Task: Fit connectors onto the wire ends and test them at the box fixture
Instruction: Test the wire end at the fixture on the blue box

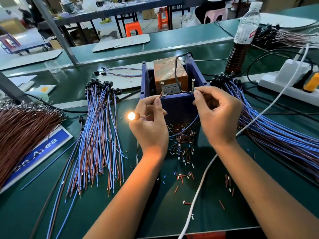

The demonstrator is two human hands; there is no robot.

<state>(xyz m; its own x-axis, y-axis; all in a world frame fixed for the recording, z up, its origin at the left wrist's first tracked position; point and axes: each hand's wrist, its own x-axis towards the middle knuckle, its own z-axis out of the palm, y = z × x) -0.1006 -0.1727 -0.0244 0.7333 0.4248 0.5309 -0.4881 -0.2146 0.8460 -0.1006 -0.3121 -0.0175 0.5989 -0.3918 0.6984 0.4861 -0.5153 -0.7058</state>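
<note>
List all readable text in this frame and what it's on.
"Area", after a cut-off word ending "n": blue sign on the table, left.
Water bottle label: red and white print, too blurred to read.
Brown block inside the blue box: small label, too small to read.

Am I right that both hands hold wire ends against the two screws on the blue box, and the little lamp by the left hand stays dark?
Not quite: the lamp is lit, glowing orange beside the left hand. The rest holds in the head view: left and right hand pinch wire ends at the two screws on the blue box.
</note>
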